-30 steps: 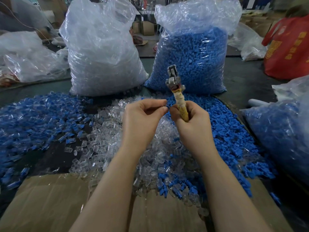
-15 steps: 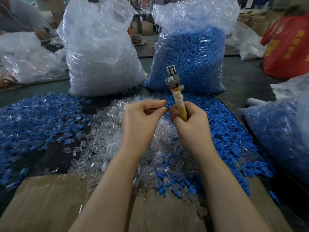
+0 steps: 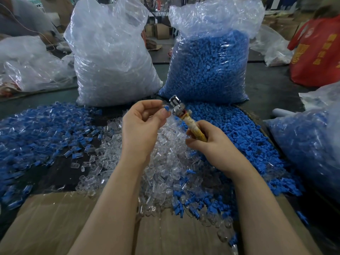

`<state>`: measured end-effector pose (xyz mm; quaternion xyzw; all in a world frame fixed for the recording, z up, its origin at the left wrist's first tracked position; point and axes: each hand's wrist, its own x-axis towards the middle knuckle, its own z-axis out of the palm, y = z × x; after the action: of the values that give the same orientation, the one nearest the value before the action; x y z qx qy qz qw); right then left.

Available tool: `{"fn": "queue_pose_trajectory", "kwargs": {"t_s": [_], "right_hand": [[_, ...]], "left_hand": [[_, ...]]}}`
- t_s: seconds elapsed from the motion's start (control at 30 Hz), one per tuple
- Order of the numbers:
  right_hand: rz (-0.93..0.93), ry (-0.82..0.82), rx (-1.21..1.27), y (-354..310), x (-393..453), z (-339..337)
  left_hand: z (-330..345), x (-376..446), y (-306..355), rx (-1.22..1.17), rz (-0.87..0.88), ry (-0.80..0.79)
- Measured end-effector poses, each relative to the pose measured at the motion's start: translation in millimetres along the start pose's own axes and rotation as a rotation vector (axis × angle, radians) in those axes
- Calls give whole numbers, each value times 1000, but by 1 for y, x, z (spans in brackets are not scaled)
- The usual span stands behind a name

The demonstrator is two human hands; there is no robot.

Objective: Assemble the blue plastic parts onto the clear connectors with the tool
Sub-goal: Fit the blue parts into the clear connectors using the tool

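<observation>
Dark worktable (image 3: 266, 92) heaped with loose plastic. At frame centre, blue part (image 3: 166, 108) pinched at fingertips of left hand (image 3: 142, 126), just beside metal head of tool (image 3: 185, 119). Tool tilted up-left, handle clenched in right hand (image 3: 209, 144). Clear connectors (image 3: 165, 162) piled beneath both hands; loose blue parts (image 3: 244, 138) spread right. Behind, upper left, bag of clear pieces (image 3: 110, 57); upper right, bag of blue pieces (image 3: 207, 67).
</observation>
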<state>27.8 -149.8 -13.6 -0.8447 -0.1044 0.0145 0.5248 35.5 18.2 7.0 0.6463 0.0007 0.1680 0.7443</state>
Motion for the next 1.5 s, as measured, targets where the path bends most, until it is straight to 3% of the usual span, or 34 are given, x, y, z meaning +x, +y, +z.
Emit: {"fn": "queue_pose_trajectory", "kwargs": {"t_s": [0.67,1.2,1.33,1.5], "right_hand": [[16,-68,-206,1,0,-2],[-18,16,-308,8,0,-1],[-11,-6,-282,9,1,0],[11,156,-322,12,4,-3]], "left_hand": [[-5,1,4,88,43,-51],[-5,1,3,88,22,-97],[-9,3,0,58,-71,-103],[-30,17,-3,-283,-366,137]]}}
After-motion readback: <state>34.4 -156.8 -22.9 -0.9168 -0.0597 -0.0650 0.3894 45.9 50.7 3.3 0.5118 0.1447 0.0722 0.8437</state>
